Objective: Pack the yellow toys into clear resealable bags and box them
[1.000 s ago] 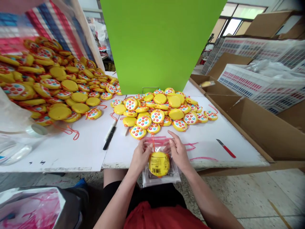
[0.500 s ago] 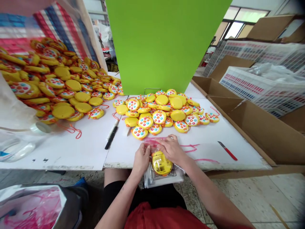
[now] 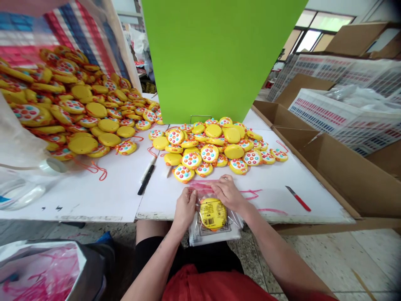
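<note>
A yellow toy [image 3: 214, 212] lies inside a clear plastic bag [image 3: 233, 218], with black print and a barcode over it. Beneath is a stack of more clear bags [image 3: 200, 240], jutting past the table's front edge above my lap. My left hand [image 3: 185, 207] pinches the bag's upper left corner between thumb and fingers. At the upper right, my right hand [image 3: 229, 193] has its fingers closed on the bag's top edge, by a pink strip [image 3: 203, 184]. Just beyond my hands is a heap of yellow toys [image 3: 208, 154] with coloured dots, some lying dots-down.
A red-handled knife [image 3: 298, 198] lies at right, a black marker [image 3: 146, 179] at left. A big sack of the same toys [image 3: 81, 144] spills out on the left. Cardboard boxes [image 3: 332, 171] and a green panel [image 3: 219, 58] border the table. A bag of pink strips [image 3: 40, 271] stands low left.
My right hand's fingers have shifted slightly right and up along the bag's top edge, baring more of the toy. My left hand keeps its pinch.
</note>
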`<action>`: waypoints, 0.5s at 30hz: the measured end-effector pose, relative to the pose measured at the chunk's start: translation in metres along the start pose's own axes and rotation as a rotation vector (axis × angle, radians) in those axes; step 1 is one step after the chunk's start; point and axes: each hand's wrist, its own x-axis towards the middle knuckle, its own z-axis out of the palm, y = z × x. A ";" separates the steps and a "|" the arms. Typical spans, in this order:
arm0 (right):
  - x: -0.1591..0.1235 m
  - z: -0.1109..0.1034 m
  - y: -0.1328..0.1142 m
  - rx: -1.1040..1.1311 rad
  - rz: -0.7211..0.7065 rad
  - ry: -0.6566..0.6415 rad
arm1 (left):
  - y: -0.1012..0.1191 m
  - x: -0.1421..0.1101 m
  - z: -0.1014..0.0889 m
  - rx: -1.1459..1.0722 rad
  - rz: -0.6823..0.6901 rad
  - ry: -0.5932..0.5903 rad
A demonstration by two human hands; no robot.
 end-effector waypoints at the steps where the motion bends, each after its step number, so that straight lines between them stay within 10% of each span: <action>1: 0.000 -0.001 0.000 0.033 0.006 0.019 | 0.001 0.000 0.000 -0.017 -0.006 -0.005; 15: 0.008 0.001 -0.002 -0.008 0.022 0.244 | -0.005 0.002 -0.001 -0.208 -0.076 -0.137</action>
